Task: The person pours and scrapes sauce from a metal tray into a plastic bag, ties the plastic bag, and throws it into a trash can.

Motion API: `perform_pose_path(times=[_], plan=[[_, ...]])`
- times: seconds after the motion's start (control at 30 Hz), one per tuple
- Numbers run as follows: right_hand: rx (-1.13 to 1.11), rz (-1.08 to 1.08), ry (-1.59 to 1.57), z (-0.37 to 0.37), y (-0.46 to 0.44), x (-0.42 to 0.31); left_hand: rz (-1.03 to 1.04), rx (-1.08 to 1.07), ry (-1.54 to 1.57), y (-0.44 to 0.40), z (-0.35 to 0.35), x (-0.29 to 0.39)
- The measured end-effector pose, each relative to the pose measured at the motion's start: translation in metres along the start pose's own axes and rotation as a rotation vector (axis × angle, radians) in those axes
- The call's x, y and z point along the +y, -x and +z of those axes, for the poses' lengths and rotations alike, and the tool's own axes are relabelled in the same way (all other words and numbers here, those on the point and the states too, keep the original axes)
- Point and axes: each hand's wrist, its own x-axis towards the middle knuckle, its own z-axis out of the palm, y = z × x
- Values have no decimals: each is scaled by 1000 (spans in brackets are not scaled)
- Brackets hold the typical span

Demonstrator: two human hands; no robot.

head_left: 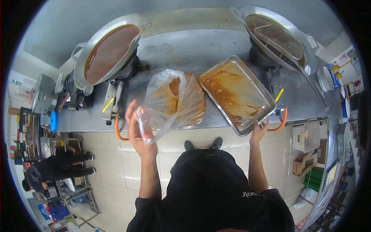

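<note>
My left hand (141,133) holds the gathered near-left edge of a clear plastic bag (154,112), with the thumb against the film and a finger pointing up. Inside or beneath the bag, brown material shows through; a rounded brown edge (200,102) sticks out on its right, and I cannot tell what it is. My right hand (259,131) grips the near corner of a rectangular metal tray (253,85). Orange-brown, oily residue is smeared across the tray, which sits turned at an angle on the steel counter (162,50), close beside the bag.
A large wok of brown liquid (110,54) stands at back left. Another wok (253,19) at back right holds dark liquid and a wire strainer (284,42) whose long handle reaches over the counter. Orange hoses (118,129) hang at the front edge. A person in black (50,168) is far left.
</note>
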Motion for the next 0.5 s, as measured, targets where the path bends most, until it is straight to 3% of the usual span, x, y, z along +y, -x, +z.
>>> perform_pose_path(times=[0.07,0.13,0.27,0.33,0.4,0.47,0.5], plan=[[69,-277,110,-6,-15,15,9,-26,-39,7,5,3],[18,-444,57,5,-2,-59,57,-103,-110,17,2,0],[-585,-539,-150,59,59,-199,94,-126,-96,38,7,0],[-1003,-859,-37,85,92,-248,117,-121,-92,43,6,-1],[-1476,-1033,273,120,116,-277,131,-104,-103,49,4,-2],[-1771,-1168,548,161,137,-278,121,-99,-118,55,2,-3],[-1912,-1117,880,179,152,-285,122,-95,-124,56,1,-3]])
